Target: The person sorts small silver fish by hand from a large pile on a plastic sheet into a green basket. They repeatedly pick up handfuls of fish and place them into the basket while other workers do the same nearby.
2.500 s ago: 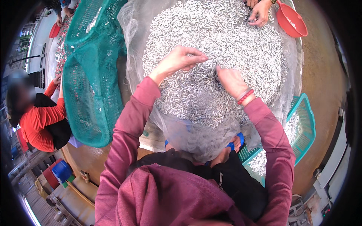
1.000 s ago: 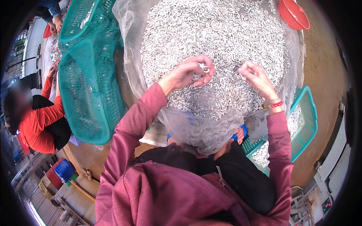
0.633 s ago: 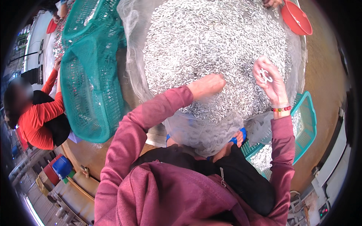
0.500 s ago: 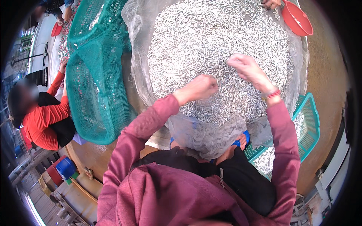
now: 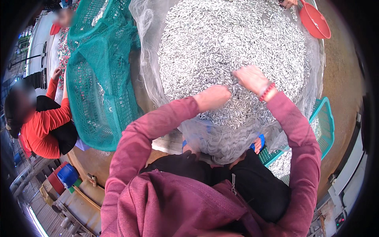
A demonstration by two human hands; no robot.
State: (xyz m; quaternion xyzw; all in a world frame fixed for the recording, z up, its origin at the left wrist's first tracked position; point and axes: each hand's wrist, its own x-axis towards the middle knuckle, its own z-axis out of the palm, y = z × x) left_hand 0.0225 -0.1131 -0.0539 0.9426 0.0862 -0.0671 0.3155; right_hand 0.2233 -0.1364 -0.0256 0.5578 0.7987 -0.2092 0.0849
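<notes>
A broad heap of small silvery-white, oblong pieces [image 5: 221, 43] is spread before me on a pale fine-mesh net [image 5: 148, 59]. My left hand [image 5: 213, 97] is closed, its fingers curled low over the near middle of the heap. Just to the right and slightly farther off, my right hand [image 5: 252, 81] is also closed, thumb and fingers drawn together above the pieces. A red bracelet [image 5: 268, 91] circles that wrist. The two hands are close together but apart. Whatever their fingertips hold, if anything, is too small or hidden to make out.
Green net-lined baskets [image 5: 92, 94] stand on the left. A green crate [image 5: 327, 128] with silvery pieces is by my right arm. Another person's hand [image 5: 289, 3] and a red scoop-like bowl [image 5: 315, 21] are at the far right. A person in orange [image 5: 43, 126] works at left.
My right hand has drawn slightly nearer and to the left, its fingers more curled. My left hand has shifted a little to the right. At the left, another person leans farther into view.
</notes>
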